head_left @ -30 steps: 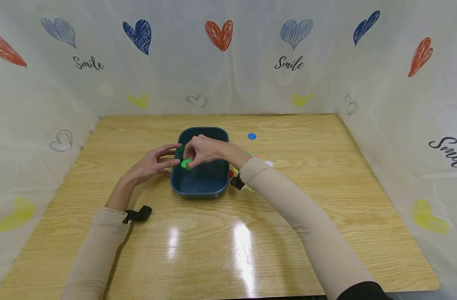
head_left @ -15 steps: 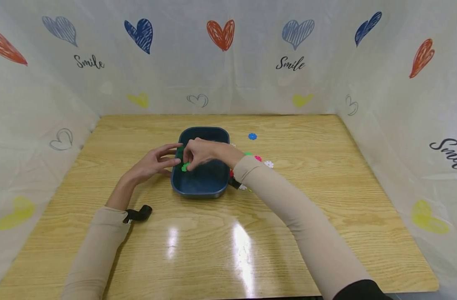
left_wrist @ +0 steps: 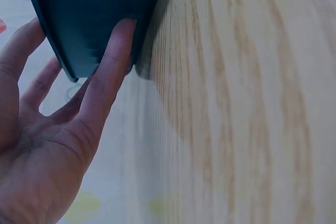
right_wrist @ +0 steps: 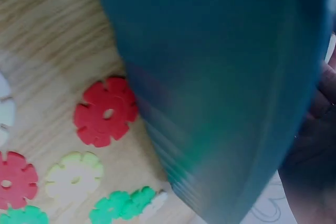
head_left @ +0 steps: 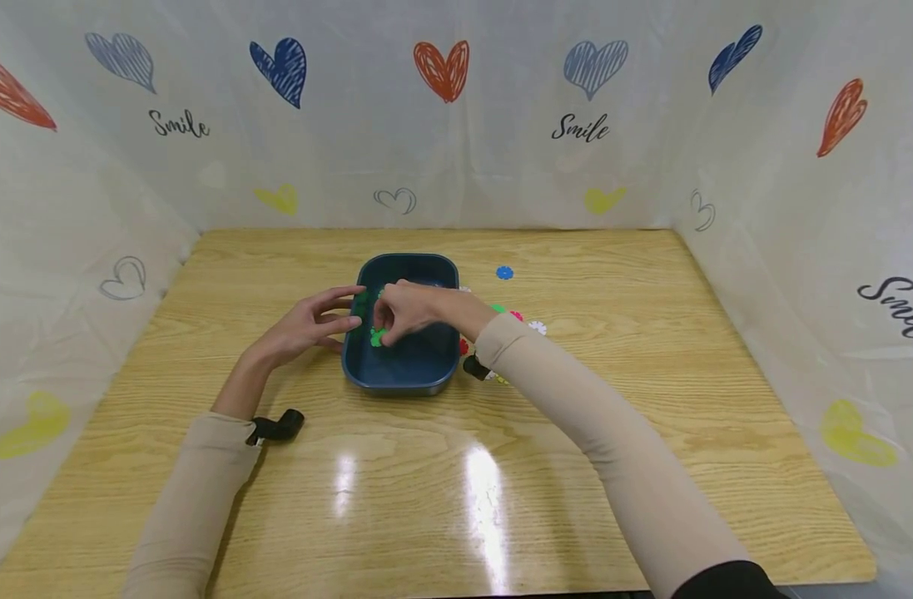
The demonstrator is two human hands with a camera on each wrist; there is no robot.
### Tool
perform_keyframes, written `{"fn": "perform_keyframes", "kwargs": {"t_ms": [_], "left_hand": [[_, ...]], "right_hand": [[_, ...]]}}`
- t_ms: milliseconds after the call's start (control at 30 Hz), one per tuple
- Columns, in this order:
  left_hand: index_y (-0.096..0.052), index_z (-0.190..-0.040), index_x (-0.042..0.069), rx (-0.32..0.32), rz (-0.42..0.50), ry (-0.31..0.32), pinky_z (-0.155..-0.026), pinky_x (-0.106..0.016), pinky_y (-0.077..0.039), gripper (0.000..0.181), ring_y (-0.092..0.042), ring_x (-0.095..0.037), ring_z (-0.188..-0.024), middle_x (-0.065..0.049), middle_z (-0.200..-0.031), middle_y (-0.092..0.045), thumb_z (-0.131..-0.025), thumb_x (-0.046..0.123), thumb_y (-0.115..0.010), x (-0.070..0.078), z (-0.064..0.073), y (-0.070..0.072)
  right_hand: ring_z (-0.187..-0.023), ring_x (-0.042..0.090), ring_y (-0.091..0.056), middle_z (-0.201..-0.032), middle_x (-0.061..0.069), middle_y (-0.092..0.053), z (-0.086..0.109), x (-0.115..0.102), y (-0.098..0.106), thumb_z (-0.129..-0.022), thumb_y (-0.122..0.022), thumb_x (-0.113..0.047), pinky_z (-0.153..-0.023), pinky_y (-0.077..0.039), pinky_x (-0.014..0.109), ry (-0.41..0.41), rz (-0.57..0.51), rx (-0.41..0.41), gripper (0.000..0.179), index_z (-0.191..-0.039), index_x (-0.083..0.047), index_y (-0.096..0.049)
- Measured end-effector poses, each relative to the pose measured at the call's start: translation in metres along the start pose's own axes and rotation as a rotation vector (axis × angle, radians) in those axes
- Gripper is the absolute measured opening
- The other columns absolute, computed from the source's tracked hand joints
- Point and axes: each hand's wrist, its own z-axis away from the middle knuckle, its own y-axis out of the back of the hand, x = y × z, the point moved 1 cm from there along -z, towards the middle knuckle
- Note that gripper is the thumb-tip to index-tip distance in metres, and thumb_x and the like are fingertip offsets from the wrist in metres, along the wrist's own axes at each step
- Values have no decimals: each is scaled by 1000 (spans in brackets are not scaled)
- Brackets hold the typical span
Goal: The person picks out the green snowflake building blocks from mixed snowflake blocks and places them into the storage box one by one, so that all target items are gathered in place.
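In the head view, my right hand (head_left: 414, 306) reaches into a dark blue rectangular basin (head_left: 399, 388) and pinches a green snowflake-shaped plastic disc (head_left: 377, 338) between thumb and fingers. More green shows just beyond the fingers. My left hand (head_left: 304, 330) is at the basin's left side, its fingers spread and their tips right at the wall. The left wrist view has the left thumb (left_wrist: 113, 56) lying straight along the outside of the basin (left_wrist: 94, 14). In the right wrist view, the basin wall (right_wrist: 210, 77) hides the held disc.
Loose discs lie on the wooden table (head_left: 613, 374) right of the basin, including a red disc (right_wrist: 106, 112), a pale yellow disc (right_wrist: 75, 177) and a green disc (right_wrist: 112, 206). A blue disc (head_left: 504, 273) lies farther back. A heart-printed curtain (head_left: 501, 150) surrounds the table.
The right hand with the green disc has shifted slightly right and toward the near side inside the basin. The left hand and the basin have stayed in place.
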Motion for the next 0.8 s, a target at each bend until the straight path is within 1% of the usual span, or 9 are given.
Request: {"fn": "perform_keyframes", "kwargs": {"t_ms": [133,267,533,700,800], "left_hand": [[-30,-155,20,0,5,-4,-79,-42,-60,65,-52,-38,-127,-17,-155,-34,-98,30,-61,0,0,0],[-28,-155,17,-5,3,-7,-79,-42,-60,67,-50,-42,-128,-18,-155,-34,-98,30,-61,1,1,0],[-29,-154,17,-4,24,-6,-79,-43,-60,66,-48,-42,-131,-17,-155,-34,-98,28,-61,1,0,-1],[-30,-154,18,-4,28,-8,-80,-43,-60,65,-47,-42,-132,-17,-155,-34,-98,28,-61,1,0,0],[-28,-155,18,-16,17,-11,-80,-43,-60,67,-46,-43,-133,-18,-155,-33,-98,29,-61,1,1,0]], "right_hand": [[-83,8,-64,-94,2,-72,2,2,-7,-85,-73,-23,-76,-52,17,20,-27,6,22,-102,-9,-72],[-82,7,-64,-94,1,-72,1,2,-13,-86,-73,-22,-75,-52,17,17,-25,5,22,-103,-9,-72],[-80,7,-63,-94,1,-72,-2,2,-18,-86,-73,-25,-73,-51,16,9,23,8,23,-103,-9,-72],[-81,7,-64,-94,0,-72,-3,2,-18,-87,-73,-26,-73,-52,17,-5,18,2,24,-104,-10,-72],[-82,6,-64,-95,0,-72,-3,2,-19,-87,-73,-27,-75,-52,17,-13,27,-1,25,-106,-11,-72]]}}
